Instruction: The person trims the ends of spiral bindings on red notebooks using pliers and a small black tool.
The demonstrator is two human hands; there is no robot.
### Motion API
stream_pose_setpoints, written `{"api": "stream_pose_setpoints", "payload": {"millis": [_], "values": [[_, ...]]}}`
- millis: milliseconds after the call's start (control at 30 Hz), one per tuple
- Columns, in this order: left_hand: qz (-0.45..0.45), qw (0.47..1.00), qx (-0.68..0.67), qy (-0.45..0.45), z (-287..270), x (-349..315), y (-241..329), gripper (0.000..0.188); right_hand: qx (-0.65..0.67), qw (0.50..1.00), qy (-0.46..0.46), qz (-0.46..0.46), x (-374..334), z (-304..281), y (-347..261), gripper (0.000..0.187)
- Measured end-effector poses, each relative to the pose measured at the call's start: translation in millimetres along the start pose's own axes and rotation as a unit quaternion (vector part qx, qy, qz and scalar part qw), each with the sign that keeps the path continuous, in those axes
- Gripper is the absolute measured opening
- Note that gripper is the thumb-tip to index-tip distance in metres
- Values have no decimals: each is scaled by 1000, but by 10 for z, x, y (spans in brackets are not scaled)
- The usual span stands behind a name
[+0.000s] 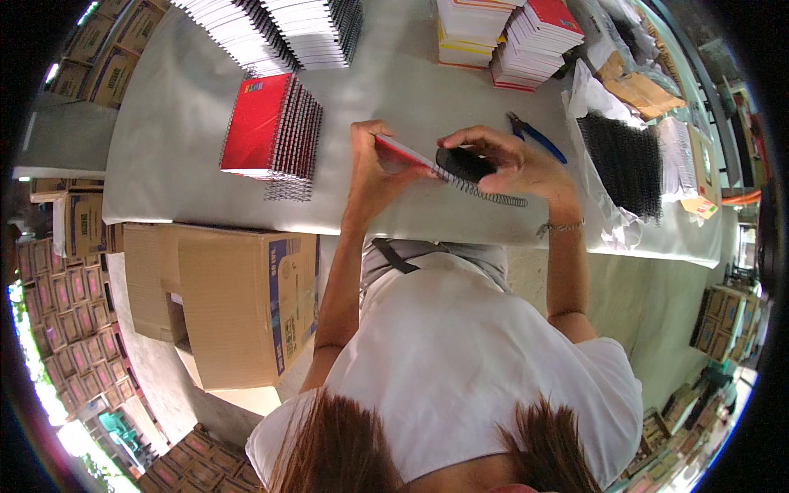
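Observation:
Over the near part of the table, my left hand grips a thin red-covered notebook by its edge, thumb on one side and fingers on the other. A dark wire spiral runs along the notebook's edge, and its free end sticks out to the right. My right hand holds a black, rounded, oval object against the spiral; its exact kind I cannot make out. Blue-handled pliers lie on the table just beyond my right hand.
Left of my hands stands a stack of red spiral notebooks. More coil-bound stacks and unbound stacks sit farther back. At the right, black spirals lie in white plastic. A cardboard box is below the table's left front edge.

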State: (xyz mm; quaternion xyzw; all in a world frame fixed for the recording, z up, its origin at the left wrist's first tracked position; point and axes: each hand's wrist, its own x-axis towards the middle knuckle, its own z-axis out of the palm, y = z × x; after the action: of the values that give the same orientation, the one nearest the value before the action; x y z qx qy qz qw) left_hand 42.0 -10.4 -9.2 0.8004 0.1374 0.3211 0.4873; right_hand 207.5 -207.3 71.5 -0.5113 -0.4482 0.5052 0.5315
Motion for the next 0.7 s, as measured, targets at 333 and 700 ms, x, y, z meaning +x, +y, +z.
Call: {"api": "stream_pose_setpoints", "payload": {"millis": [333,700], "values": [[-1,1000,14,-2,18,1,17,96,84,996,16,-33,12,1,-41,64],[-82,992,-92,-40,9,-14,16,129,-206,977,44,-7,52,48,-30,65]]}}
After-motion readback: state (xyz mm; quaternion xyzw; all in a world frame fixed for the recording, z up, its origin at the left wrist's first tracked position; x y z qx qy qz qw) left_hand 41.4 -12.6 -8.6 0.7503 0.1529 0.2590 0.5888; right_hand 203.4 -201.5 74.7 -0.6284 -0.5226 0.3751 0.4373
